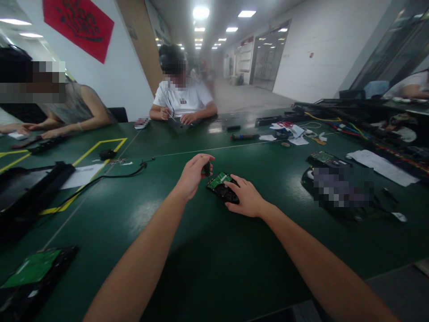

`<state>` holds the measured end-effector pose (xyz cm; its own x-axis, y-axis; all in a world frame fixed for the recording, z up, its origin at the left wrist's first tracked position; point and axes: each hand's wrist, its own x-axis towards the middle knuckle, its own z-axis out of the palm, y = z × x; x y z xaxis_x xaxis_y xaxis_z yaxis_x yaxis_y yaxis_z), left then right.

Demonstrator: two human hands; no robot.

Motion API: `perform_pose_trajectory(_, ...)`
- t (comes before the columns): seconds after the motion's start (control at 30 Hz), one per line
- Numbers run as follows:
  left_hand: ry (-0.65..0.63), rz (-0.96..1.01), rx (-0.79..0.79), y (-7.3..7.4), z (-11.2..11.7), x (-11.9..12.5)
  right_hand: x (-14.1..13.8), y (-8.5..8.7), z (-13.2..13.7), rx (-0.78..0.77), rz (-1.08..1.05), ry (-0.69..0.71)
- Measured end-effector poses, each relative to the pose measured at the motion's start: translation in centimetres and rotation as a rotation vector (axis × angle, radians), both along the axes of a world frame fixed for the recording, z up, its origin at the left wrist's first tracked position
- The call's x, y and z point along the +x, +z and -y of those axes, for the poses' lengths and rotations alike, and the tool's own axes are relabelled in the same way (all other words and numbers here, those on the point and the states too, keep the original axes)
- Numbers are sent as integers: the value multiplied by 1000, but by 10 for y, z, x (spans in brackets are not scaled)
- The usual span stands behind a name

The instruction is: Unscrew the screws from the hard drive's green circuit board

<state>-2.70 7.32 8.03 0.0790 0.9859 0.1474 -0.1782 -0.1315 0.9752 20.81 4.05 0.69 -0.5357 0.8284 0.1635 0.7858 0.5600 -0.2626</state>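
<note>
A hard drive [219,179] lies on the green table in front of me, its green circuit board facing up and its black casing toward my right. My right hand [246,197] rests across the casing end and holds it, thumb on the near side and fingers over the top and far edge. In my left hand [194,174] is a dark-handled screwdriver [207,169], held upright above the board's left corner. Its tip is too small to make out, so I cannot tell whether it touches the drive.
More drives lie at the lower left [33,268] and at the right [325,157]. A black cable [110,175] and a black housing [33,192] are on the left. Wires and frames [351,125] fill the back right. Two people sit across the table [174,156] and at left.
</note>
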Motion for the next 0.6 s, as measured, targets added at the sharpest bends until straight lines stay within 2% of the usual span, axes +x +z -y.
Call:
perform_pose_trajectory(0.17, -26, 206, -17, -5, -5, 4, -1, -2, -2, 0, -2, -7)
perform_pose_trajectory(0.3, 2, 310, -31, -7, -9, 7, 0, -3, -3, -8, -1, -14)
perform_pose_trajectory(0.47, 6, 268, 10, -15, -13, 5, 0, -2, -3, -2, 12, -10)
perform_pose_trajectory(0.6, 83, 127, 101, -21, -16, 2, -1, -1, -2, -3, 19, -5)
